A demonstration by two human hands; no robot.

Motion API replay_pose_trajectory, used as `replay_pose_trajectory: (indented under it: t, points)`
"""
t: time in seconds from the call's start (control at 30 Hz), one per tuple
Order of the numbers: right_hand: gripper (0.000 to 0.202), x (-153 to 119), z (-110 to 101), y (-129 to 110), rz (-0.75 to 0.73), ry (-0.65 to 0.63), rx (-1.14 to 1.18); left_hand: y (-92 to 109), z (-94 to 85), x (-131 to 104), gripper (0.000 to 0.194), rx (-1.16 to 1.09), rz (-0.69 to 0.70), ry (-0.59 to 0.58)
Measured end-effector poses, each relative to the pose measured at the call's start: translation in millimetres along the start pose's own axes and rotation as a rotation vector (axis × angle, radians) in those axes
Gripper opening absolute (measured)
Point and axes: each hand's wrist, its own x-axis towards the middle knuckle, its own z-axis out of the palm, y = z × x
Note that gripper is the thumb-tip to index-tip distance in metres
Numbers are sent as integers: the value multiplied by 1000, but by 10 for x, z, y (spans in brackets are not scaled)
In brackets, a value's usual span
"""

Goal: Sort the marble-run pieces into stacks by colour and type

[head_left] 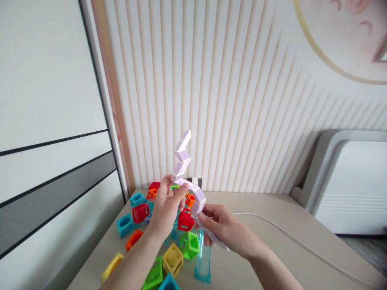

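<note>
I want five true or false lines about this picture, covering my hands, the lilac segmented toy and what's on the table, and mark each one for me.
1. Both the left hand and the right hand hold the lilac segmented toy. True.
2. The lilac segmented toy is folded into a compact ball. False: it is stretched out in a zigzag, one end pointing up.
3. A yellow block sits on the table. True.
4. The cable on the table is black. False: it is white.
5. A clear blue piece lies on the table. True.
</note>
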Motion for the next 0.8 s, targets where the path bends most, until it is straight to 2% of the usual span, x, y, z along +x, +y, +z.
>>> replay_pose_trajectory:
  t: [0.1, 0.23, 0.3, 0.37, 0.57, 0.7, 0.8]
  points:
    - [49, 19, 13, 12, -28, 57, -47, 9, -16, -20, 36, 47, -96, -103]
    - [54, 55, 53, 12, -105, 93, -50, 22, -10, -62, 49, 131, -313, -385]
    - [55, 62, 55, -1, -121, 86, -62, 28, 9, -71, 45, 135, -321, -424]
    - [52, 58, 29, -17, -128, 72, -81, 36, 26, -69, 38, 110, -284, -392]
    - [49, 3, -195, -45, -178, 61, -95, 67, 25, -48, 26, -69, -191, -187]
    - [41, -40, -290, -67, -168, -29, -124, 104, 36, -50, 25, -246, -206, -119]
    - [41, -43, -278, -66, -168, -34, -154, 148, 51, -68, 27, -346, -187, -75]
